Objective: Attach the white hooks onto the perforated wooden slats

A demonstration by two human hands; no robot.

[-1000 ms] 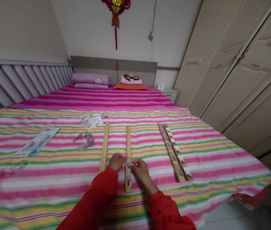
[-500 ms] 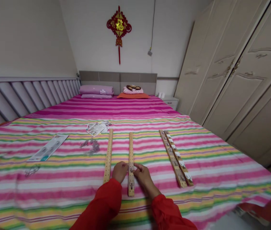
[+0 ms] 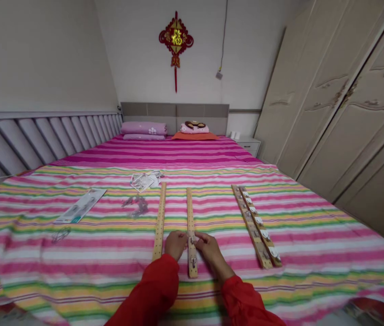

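A narrow wooden strip with rows of small holes (image 3: pixel 191 213) lies lengthwise in front of me, between my hands. Near its lower end, a small metal hook on a clear backing (image 3: pixel 192 239) rests on the wood. My left hand (image 3: pixel 176 244) pinches the left edge of this hook, and my right hand (image 3: pixel 209 249) has its fingertips closed on the right edge. Closer to me on the same strip sits a second metal hook (image 3: pixel 194 261). Just left of my left hand lies another holed strip (image 3: pixel 160 222), its near end partly hidden by my sleeve.
Two strips fitted with hooks, one brown (image 3: pixel 251 226) and one bearing white discs (image 3: pixel 259 221), lie to the right. Leftward are a hook package (image 3: pixel 81 206), loose clear pieces (image 3: pixel 139 206), a small wire heap (image 3: pixel 61 234) and papers (image 3: pixel 144 181). A striped sheet (image 3: pixel 110 271) covers the bed.
The head view has turned slightly left, so everything appears further right. Both hands stay at the same hook on the middle strip, with barely any movement of the fingers.
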